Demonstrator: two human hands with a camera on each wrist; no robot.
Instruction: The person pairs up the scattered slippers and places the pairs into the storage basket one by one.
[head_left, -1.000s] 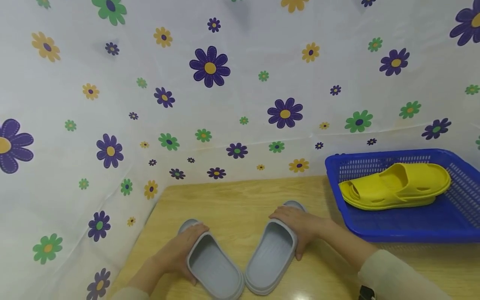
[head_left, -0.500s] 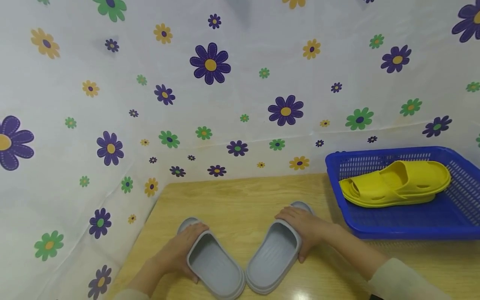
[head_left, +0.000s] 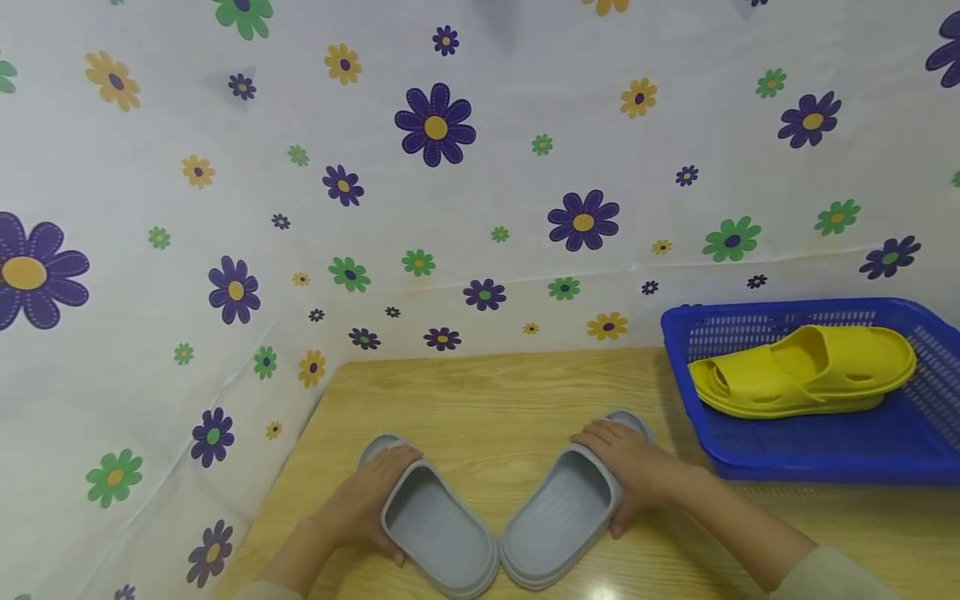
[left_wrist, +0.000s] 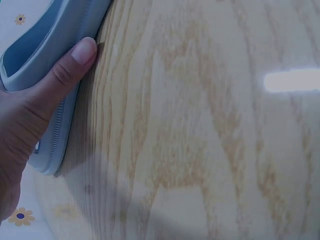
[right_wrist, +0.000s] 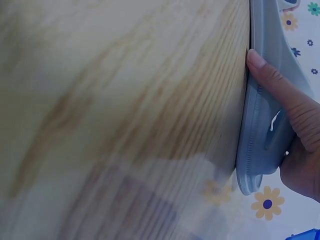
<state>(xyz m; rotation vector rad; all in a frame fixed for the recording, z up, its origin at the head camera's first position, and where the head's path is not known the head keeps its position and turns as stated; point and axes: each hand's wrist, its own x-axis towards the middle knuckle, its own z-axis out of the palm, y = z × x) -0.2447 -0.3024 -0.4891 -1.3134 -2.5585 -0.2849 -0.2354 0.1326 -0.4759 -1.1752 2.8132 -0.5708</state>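
Observation:
Two grey slippers lie on the wooden table in a V, heels touching near me and toes apart. My left hand (head_left: 367, 504) grips the front of the left slipper (head_left: 444, 537), fingers over its upper. In the left wrist view the thumb (left_wrist: 65, 72) presses along that slipper's side (left_wrist: 85, 22). Across the upper of the right slipper (head_left: 558, 529) lies my right hand (head_left: 633, 467), holding it by both sides. Its thumb (right_wrist: 275, 82) rests against the sole edge of the slipper (right_wrist: 257, 135) in the right wrist view. The hands partly hide both toe ends.
At the right a blue basket (head_left: 832, 472) stands on the table (head_left: 487, 392), with yellow slippers (head_left: 810, 375) stacked inside. A white cloth (head_left: 510, 183) printed with flowers rises behind the table and along its left side.
The right slipper's toe has swung outward to the right with my right hand, so the V is wider. The left hand keeps its hold, and the head view has shifted slightly.

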